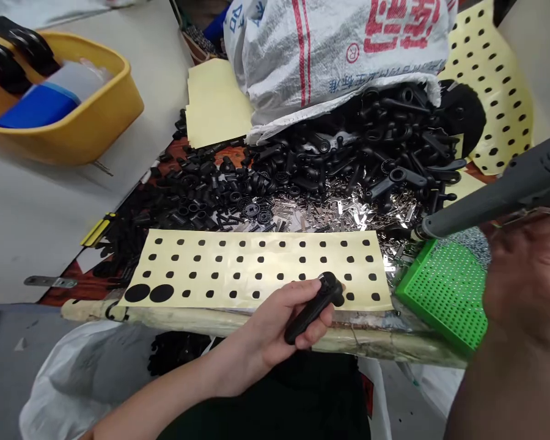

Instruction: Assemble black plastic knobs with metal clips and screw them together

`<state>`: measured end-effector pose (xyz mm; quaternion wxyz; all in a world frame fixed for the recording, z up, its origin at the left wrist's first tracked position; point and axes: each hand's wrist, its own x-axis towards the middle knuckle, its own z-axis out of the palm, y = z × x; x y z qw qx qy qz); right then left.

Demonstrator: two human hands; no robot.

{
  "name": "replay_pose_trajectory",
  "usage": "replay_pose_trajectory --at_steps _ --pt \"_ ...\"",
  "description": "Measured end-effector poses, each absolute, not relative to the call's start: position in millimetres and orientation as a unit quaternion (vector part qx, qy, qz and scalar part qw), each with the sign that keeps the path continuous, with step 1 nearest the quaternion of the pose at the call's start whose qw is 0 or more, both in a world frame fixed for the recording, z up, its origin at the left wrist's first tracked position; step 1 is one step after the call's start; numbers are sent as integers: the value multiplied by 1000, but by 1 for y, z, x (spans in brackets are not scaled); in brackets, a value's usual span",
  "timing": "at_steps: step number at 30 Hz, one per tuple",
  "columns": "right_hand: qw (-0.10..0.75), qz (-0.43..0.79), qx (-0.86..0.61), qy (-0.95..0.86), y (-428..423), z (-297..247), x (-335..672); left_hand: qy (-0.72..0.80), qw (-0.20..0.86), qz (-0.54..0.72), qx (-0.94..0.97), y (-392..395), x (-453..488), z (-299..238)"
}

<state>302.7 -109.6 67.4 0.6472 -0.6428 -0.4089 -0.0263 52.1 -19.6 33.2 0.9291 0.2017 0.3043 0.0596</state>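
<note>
Listing what I see remotely: black handle (306, 315), over yellow sheet (282, 261), long axis slanting far-right, clasped in curled left hand (277, 319); grey driver (483, 203), rightward, tip pointing left, right hand (517, 275) wrapped around.

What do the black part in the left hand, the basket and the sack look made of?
Black part: probably plastic, smooth and dark with faint sheen.
Green basket: likely moulded plastic, evenly perforated.
Sack: apparently woven plastic, crinkled.
</note>
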Motion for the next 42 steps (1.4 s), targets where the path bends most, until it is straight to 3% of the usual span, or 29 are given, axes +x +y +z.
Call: replay_pose_trajectory --at_steps 3,9,16,23,36,42 --pt "713 59 -565 -411 -86 70 293 305 941 37 141 -18 52 30" --pt "707 -59 -622 -331 -89 63 271 303 942 46 135 -18 51 26" --pt "739 -7 -582 -340 -128 80 272 346 901 59 256 -20 67 32" --pt "664 -74 -702 -247 -157 69 289 324 865 72 377 -31 90 19" --pt "759 -146 -588 -237 -142 51 312 351 791 67 497 -37 91 10" --pt "760 -131 -592 -233 -140 43 315 343 786 84 508 -39 90 10"
